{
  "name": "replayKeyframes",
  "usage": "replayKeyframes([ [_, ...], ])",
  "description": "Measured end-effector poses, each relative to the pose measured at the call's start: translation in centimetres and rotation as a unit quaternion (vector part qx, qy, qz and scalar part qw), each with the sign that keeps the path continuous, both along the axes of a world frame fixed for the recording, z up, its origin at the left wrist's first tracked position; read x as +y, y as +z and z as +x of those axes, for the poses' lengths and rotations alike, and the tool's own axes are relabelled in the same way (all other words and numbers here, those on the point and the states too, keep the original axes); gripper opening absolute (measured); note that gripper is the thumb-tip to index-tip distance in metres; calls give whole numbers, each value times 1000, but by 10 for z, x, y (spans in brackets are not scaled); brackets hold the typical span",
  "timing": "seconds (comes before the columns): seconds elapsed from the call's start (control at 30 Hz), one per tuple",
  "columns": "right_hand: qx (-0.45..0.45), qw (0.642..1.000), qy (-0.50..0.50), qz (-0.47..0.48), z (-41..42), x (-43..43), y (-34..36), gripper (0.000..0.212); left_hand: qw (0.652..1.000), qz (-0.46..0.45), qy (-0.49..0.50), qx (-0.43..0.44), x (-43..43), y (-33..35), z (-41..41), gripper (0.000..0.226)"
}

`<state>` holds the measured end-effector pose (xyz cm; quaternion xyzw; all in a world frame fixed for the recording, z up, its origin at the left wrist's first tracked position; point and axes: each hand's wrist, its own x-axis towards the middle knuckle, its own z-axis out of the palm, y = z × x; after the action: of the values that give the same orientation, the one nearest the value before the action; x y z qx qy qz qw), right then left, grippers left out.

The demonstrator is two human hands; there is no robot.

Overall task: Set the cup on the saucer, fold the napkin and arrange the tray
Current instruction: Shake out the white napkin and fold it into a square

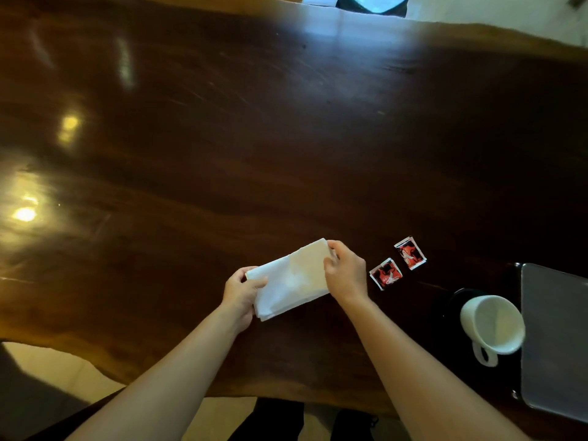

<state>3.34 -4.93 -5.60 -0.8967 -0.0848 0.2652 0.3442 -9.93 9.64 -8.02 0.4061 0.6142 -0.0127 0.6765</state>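
Dark glossy wooden table (222, 138), lamp glare.

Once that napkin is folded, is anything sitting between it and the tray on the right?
Yes. Two red packets lie just right of the napkin, and the cup on its dark saucer sits against the tray's left edge. Both hands hold the napkin.

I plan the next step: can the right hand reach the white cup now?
Probably not yet: the right hand grips the napkin together with the left hand. Nothing lies between it and the cup.
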Motion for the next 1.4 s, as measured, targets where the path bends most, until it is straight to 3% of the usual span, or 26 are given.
replayKeyframes([
  [0.23,-108,982,126,86,-57,20,26,39,987,-118,95,-59,-19,9,3,19],
  [0.4,-88,968,235,1,-84,17,13,27,944,-221,231,-88,-25,11,4,37],
  [0.47,-106,955,275,-34,-90,10,6,22,941,-224,242,-84,-25,11,4,46],
  [0.6,-134,925,344,-90,-96,-4,-5,30,973,-189,127,-47,-30,12,-2,43],
  [0.67,-120,933,326,-92,-93,-10,-5,34,993,-42,-74,77,-31,11,-5,39],
  [0.7,-122,941,303,-88,-91,-12,-4,34,968,71,-191,146,-30,9,-7,41],
  [0.73,-134,947,279,-81,-88,-13,-3,32,918,189,-292,192,-28,6,-10,43],
  [0.83,-173,949,250,-82,-81,-12,-4,28,771,429,-446,152,-24,-1,-16,53],
  [0.93,-168,921,325,-132,-83,-7,-17,61,577,560,-593,49,-22,-6,-16,61],
  [1.0,-157,902,365,-168,-86,-8,-31,69,494,545,-677,32,-19,-12,-12,66],
  [1.07,-138,894,369,-213,-86,-13,-45,73,465,509,-723,41,-13,-22,-12,65],
  [1.2,-119,887,368,-253,-83,-28,-66,85,452,486,-745,62,-3,-41,-18,68],
  [1.4,-102,903,357,-216,-79,-30,-66,78,476,466,-743,67,-4,-44,-13,73],
])
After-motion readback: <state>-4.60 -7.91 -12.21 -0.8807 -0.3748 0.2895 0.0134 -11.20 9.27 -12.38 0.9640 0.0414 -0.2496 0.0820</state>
